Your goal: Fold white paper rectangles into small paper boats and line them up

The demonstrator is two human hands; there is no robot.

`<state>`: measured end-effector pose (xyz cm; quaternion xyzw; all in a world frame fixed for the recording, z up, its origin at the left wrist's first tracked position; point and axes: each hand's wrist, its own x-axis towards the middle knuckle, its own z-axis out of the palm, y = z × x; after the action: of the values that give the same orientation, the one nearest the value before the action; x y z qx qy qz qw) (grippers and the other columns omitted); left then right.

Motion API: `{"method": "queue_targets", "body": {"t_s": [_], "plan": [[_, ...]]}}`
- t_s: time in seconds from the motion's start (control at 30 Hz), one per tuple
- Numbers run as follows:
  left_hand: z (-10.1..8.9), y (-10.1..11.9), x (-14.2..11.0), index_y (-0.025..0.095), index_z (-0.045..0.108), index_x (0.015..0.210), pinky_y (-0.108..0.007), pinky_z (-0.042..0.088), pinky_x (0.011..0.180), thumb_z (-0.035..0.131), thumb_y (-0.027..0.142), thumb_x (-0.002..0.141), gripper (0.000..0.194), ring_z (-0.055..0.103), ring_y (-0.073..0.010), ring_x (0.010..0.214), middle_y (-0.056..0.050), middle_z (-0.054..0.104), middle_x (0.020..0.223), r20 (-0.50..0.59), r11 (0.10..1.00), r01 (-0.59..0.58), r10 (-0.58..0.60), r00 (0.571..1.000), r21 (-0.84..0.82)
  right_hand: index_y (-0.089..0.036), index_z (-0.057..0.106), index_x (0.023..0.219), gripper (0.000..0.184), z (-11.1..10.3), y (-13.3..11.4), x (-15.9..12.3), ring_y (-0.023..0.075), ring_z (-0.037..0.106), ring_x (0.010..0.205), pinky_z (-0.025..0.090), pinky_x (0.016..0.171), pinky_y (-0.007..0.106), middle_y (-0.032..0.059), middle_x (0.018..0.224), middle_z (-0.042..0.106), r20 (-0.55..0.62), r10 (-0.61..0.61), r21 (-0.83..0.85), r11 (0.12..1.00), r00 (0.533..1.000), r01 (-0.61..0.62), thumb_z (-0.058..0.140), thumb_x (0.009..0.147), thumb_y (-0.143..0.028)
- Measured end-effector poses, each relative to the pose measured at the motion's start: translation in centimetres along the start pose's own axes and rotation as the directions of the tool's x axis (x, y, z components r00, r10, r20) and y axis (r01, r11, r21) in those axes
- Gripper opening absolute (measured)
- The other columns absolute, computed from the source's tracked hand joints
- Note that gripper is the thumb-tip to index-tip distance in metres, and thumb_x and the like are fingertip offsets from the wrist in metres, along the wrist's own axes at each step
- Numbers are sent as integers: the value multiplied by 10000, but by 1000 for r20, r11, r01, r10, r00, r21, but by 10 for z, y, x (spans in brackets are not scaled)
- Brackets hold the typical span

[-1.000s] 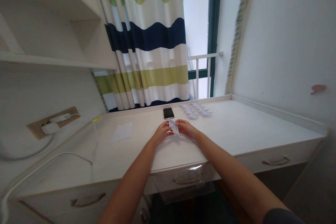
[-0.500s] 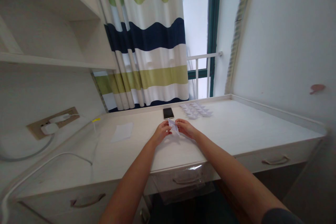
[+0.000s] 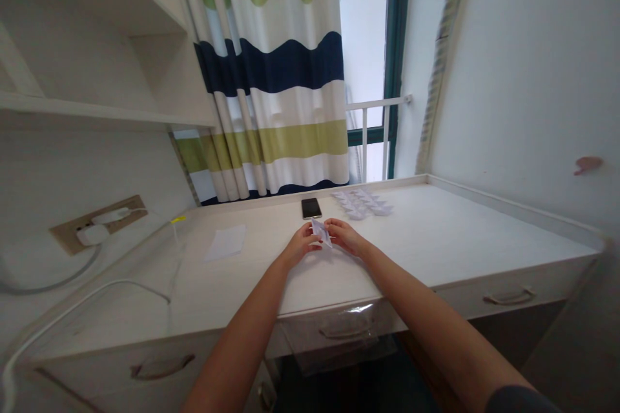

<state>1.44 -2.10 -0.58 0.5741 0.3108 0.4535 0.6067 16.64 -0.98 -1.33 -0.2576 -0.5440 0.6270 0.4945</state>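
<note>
A small piece of folded white paper [image 3: 321, 233] is held up between my two hands, just above the desk. My left hand [image 3: 301, 245] grips its left side with bent fingers. From the right, my right hand [image 3: 343, 235] pinches the paper's other edge, the thumb and fingertips partly hidden behind it. Beyond the hands lies a dark phone [image 3: 310, 208]. To the right of the phone, several folded white paper pieces [image 3: 362, 204] sit in rows.
Flat white sheets [image 3: 226, 242] lie on the left of the white desk [image 3: 460, 226]. A white cable [image 3: 121, 284] runs along the desk's left side below a wall socket [image 3: 97, 222]. Clear plastic [image 3: 339, 335] hangs over the front drawer. A striped curtain [image 3: 285, 64] hangs behind.
The folded paper has turned slightly in my hands, and the left fingers have shifted a little on it. The phone, sheets and rows of folded paper stay put.
</note>
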Motion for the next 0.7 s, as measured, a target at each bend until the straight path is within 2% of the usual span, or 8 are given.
{"method": "queue_targets", "body": {"t_s": [0.2,0.5,0.7], "plan": [[1,-5,2,159,505,909,-279,437,645,600,76,506,423,543,-139,719,-23,545,808,29,999,-21,23,999,-45,-172,535,653,194,2,0,-1,100,493,636,367,612,250,-27,656,539,-9,-7,1,1000,1000,7,661,594,-306],[1,-8,5,158,504,907,-280,445,640,582,49,491,436,541,-142,729,-26,551,821,12,1000,-14,14,1000,-17,-182,535,660,186,-1,2,1,104,487,643,364,623,258,-30,657,530,-6,4,-6,1000,1000,-4,654,602,-313],[0,-8,6,150,537,876,-277,456,623,512,85,551,333,539,-144,724,-39,565,806,-50,1000,-10,10,999,15,-179,535,669,191,0,0,-1,98,480,629,363,614,249,-33,645,515,-4,5,-8,1000,1000,-5,652,601,-314]]}}
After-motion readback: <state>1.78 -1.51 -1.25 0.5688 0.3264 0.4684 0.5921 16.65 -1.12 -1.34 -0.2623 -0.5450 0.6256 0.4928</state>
